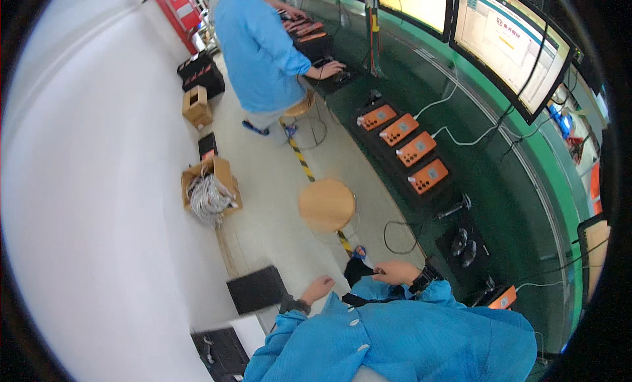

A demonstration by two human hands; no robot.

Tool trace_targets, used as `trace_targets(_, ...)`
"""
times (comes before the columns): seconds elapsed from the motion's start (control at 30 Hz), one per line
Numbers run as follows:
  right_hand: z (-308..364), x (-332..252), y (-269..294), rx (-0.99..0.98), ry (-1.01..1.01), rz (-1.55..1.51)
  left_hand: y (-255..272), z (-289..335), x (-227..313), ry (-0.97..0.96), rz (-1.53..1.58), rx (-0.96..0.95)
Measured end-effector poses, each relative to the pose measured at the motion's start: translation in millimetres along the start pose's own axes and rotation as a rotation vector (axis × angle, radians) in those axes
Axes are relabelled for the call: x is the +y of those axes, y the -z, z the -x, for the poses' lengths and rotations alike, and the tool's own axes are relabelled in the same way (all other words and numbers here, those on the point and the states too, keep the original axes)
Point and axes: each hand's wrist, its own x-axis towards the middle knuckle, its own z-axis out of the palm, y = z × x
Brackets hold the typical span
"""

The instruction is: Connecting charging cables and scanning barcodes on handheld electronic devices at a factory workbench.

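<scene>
My left hand hangs in front of me at the left, loosely open with nothing visible in it. My right hand is held low beside the bench edge. Its fingers point left, loosely open, next to a dark black shape that may be a shoe. I see no object held in it. Dark bands circle both wrists. Nearest on the bench, to the right, a black mat carries small black devices. Behind them, several orange boxes stand in a row on a black tray, some with white cables.
A round wooden stool stands in the aisle ahead. Along the left wall are a carton of grey cables, a smaller carton and a black panel. A person in blue works farther along the green bench. Monitors line its back.
</scene>
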Motion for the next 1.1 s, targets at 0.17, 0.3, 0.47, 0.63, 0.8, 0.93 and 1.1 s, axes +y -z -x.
trace_targets(0.17, -28.7, 36.4, 50.1, 0.303, -0.154, -0.054, 50.7, -82.1, 43.7, -0.146, -0.03, -0.13)
trace_targets(0.3, -37.8, 51.5, 81.8, 0.431, -0.16, -0.068, 89.4, -140.4, 107.9, -0.168, -0.252, -0.188)
trace_targets(0.47, -39.6, 43.2, 106.7, 0.515, -0.146, -0.365, 129.3, -220.6, 153.3, -0.166, -0.181, -0.332)
trace_targets(0.63, -44.5, 91.4, 87.3, 0.707, -0.384, -0.62, 131.8, -290.8, 258.3, -0.475, -0.615, -0.463)
trace_targets(0.8, -80.1, 92.8, 133.8, 1.012, -0.553, -0.824, 147.2, -410.8, 323.5, -0.697, -0.519, -0.265)
trace_targets(0.93, -99.5, 109.1, 138.9, 1.302, -0.664, -0.88, 131.9, -490.8, 417.2, -0.959, -0.619, -0.191)
trace_targets(1.1, -119.1, 112.9, 201.2, 1.444, -0.814, -1.045, 99.6, -553.5, 463.3, -1.313, -0.618, -0.099)
